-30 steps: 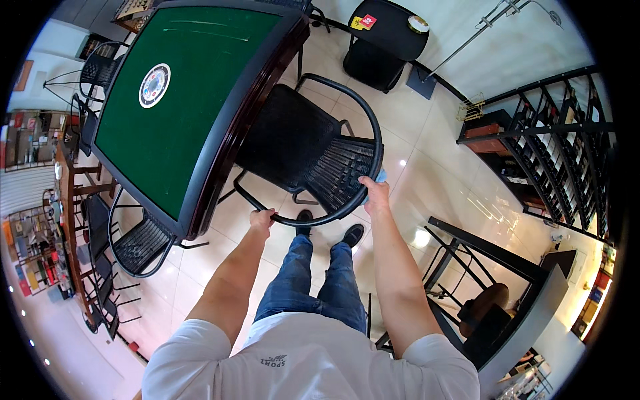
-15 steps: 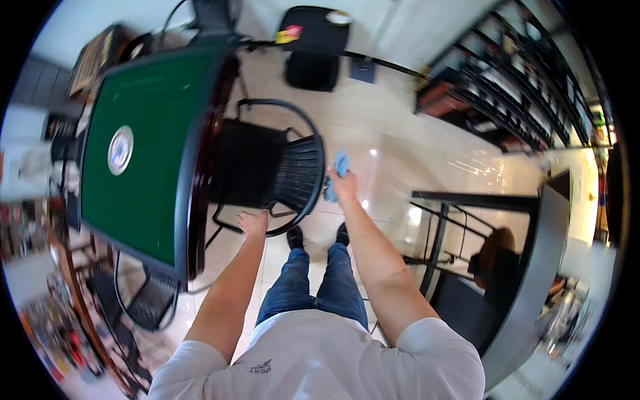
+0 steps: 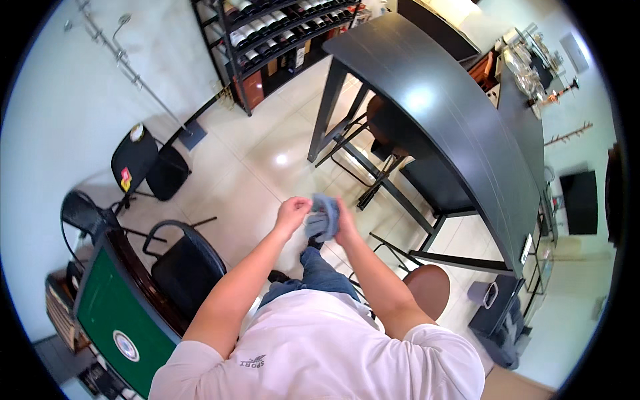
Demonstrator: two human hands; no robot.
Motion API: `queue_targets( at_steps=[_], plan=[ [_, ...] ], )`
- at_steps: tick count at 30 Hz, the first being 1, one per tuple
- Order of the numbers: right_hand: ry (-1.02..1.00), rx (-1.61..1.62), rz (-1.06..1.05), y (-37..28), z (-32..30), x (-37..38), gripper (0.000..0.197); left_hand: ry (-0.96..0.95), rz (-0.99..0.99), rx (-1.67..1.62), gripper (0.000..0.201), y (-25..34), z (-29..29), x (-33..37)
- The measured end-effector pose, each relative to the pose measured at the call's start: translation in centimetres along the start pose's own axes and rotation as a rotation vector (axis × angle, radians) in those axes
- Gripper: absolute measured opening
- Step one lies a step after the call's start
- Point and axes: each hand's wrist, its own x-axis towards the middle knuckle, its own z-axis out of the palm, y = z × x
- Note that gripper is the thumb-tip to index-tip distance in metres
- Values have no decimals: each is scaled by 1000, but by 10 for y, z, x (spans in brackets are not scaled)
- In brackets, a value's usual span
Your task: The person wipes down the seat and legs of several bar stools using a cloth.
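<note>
Grn-top table (image 3: 100, 293) has rnd wht disc (image 3: 125, 347) on it & blk rack (image 3: 235, 67) holds btls (image 3: 257, 30) in rows.

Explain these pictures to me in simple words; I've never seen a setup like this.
There is no machine here: you see a person's own bare hands. The view is from a wide fisheye camera worn on the person's head, looking down past a white short-sleeved shirt. The lens bends straight edges, especially near the rim.

The right hand holds a soft grey-blue cloth. The left hand is at the cloth's edge; blur hides whether it grips it.

At lower left, the green felt-topped table bears a round, white-rimmed disc, with a black armchair beside it. At right stands a long, dark grey table.
</note>
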Motion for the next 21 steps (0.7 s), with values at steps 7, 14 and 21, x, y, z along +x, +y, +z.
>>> queue_targets(
  at_steps=[7, 14, 21],
  plan=[
    [62, 474, -228, -136, -115, 24, 66, -187, -154, -15, 27, 93, 112, 73],
    [249, 712, -253, -239, -156, 56, 66, -254, -374, -153, 48, 170, 166, 173],
    [359, 779, -324, -271, -134, 81, 80, -209, -571, -354, 86, 216, 195, 246]
  ],
)
